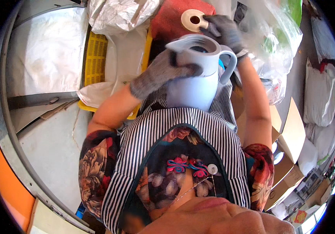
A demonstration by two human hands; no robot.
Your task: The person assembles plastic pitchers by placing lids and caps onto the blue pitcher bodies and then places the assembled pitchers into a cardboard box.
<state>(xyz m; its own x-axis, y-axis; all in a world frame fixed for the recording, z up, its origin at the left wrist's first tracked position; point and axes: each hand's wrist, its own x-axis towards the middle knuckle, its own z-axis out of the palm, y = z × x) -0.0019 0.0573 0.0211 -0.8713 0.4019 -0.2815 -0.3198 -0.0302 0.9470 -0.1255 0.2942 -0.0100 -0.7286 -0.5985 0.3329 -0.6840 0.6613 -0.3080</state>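
A grey-blue vacuum jug (194,90) with a spout and a loop handle stands upright against my striped apron, its top uncovered. My left hand (162,71), in a grey knitted glove, is wrapped round the jug's upper side below the spout. Beyond the jug, my gloved right hand (225,34) pinches the short tab of a cream round disc (186,17) with a dark hole in its middle. That disc is over a red cloth (168,16). The inside of the jug is mostly in shadow.
On the left are a yellow slotted crate (96,54) and a large white sack (46,50). Crumpled white plastic (122,13) lies at the top. Clear plastic bags (272,46) crowd my right arm, with open cardboard boxes (292,128) below and white sacks (320,93) farther right.
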